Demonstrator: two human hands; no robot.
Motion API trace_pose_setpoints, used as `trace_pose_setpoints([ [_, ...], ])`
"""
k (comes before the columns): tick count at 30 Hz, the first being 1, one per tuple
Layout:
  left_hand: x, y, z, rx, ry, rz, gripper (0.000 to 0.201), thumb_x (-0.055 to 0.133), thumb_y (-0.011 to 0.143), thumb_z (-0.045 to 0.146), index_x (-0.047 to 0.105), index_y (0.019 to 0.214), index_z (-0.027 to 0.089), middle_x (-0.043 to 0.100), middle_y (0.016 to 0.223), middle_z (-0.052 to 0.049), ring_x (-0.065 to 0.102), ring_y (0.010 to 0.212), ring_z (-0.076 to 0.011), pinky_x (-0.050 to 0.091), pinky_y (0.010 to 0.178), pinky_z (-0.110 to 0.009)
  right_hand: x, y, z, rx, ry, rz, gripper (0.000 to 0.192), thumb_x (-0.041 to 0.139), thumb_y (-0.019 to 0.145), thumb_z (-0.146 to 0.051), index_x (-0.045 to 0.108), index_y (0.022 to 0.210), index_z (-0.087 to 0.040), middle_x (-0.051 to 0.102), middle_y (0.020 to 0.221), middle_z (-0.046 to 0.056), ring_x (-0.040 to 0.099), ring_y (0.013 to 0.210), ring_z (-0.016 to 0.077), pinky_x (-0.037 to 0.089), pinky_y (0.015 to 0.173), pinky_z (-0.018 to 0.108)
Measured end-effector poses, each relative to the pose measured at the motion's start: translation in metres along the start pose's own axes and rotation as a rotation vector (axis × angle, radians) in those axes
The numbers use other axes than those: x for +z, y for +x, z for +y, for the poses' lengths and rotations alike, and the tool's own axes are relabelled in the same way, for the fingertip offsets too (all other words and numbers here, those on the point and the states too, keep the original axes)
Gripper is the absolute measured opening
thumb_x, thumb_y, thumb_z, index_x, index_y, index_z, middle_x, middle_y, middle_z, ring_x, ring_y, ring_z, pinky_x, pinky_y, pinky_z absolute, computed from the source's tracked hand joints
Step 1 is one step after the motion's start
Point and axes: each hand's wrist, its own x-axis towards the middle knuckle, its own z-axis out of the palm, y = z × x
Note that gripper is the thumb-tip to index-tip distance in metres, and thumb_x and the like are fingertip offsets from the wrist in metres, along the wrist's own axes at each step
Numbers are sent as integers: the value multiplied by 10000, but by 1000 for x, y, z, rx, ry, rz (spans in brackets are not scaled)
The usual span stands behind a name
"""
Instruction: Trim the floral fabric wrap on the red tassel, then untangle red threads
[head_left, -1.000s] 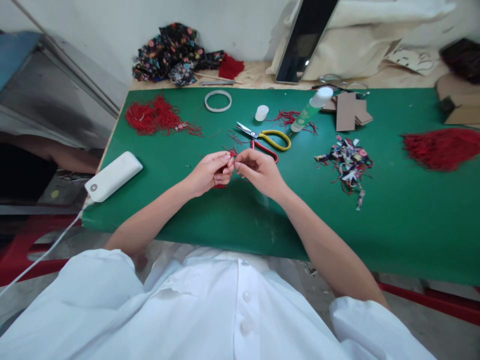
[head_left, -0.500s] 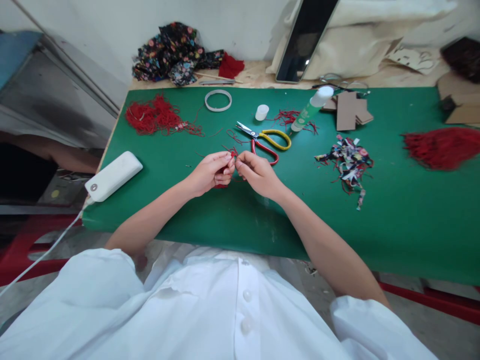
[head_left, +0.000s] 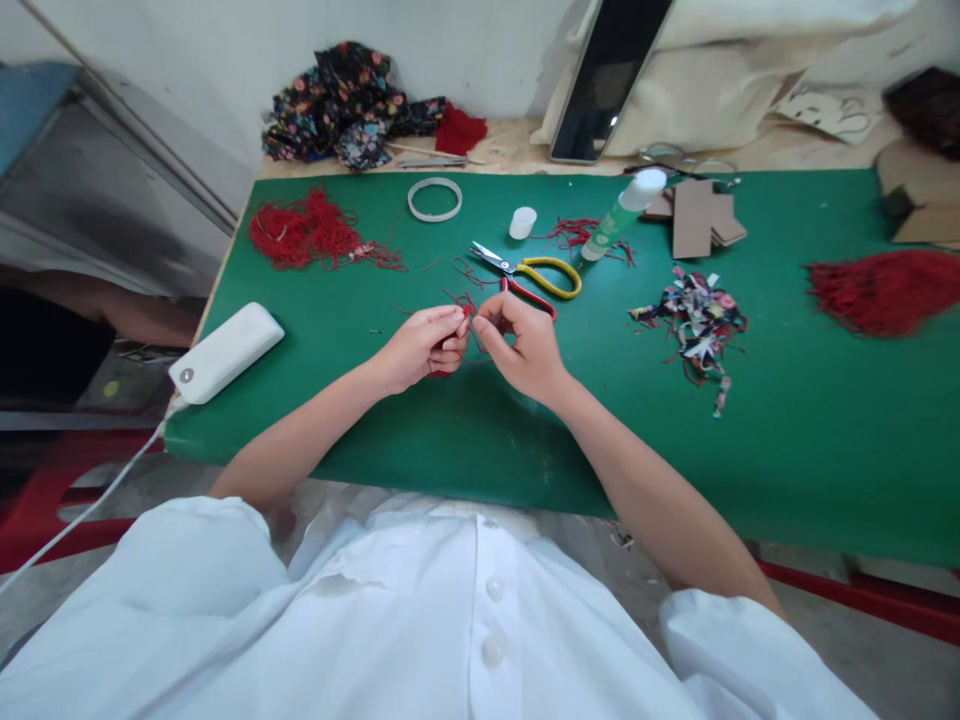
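My left hand (head_left: 425,350) is closed around a small bundle of red thread (head_left: 466,304), whose loose ends stick out above the fingertips and a bit of red shows below. Close beside it, my right hand (head_left: 523,347) pinches at a fine strand by the bundle; the fingers partly hide it. Just beyond the right hand lie scissors (head_left: 553,273) with one yellow and one red handle, blades pointing away to the left. The red handle is partly covered by that hand. Loose red threads (head_left: 472,271) lie on the green mat (head_left: 420,430) ahead of my hands.
A glue stick (head_left: 624,213) stands near its white cap (head_left: 523,222). Left are a tape ring (head_left: 412,200), a red thread pile (head_left: 307,230) and a white power bank (head_left: 227,353) with cable. Right are fabric scraps (head_left: 701,325), cardboard pieces (head_left: 691,220) and a red thread bundle (head_left: 889,292).
My right hand has shifted slightly to the right, away from the left fingertips, and covers more of the red scissor handle. My left hand stays in place with the thread bundle.
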Motion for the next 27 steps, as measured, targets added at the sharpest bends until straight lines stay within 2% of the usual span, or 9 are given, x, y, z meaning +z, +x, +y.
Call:
trace_pose_setpoints([
  [7,0,-1,0,0,7,-9,278,421,970,186,445,697,141,342,530,83,234,390,0,208,410,-136,0,0,0,-79,-50,39,139,519,910,-197,498,773,-199,478,644,-40,416,550,81,349,521,221],
  [14,-2,0,0,18,27,-1,268,420,967,191,440,704,148,360,524,83,244,373,2,197,402,-135,-1,0,1,-124,-91,14,129,515,918,-203,509,789,-196,491,653,-37,428,561,85,361,536,220],
  [19,-2,1,-2,57,52,8,249,472,939,218,440,701,153,449,560,62,312,371,-5,243,404,-149,-3,-2,-3,-206,-31,-70,152,528,937,-226,522,788,-192,536,665,-33,435,550,74,365,528,204],
  [24,-5,4,-5,133,120,56,238,529,905,265,454,705,160,436,582,67,379,396,-26,300,416,-175,-4,-3,-8,-334,19,-160,181,560,942,-229,539,766,-194,535,646,-34,451,569,76,391,558,196],
  [27,-6,5,-5,181,156,91,237,540,898,269,462,709,150,492,670,51,405,430,-11,306,443,-174,-4,-3,-8,-357,20,-179,163,571,932,-203,549,771,-196,527,630,-39,442,562,77,389,552,194],
])
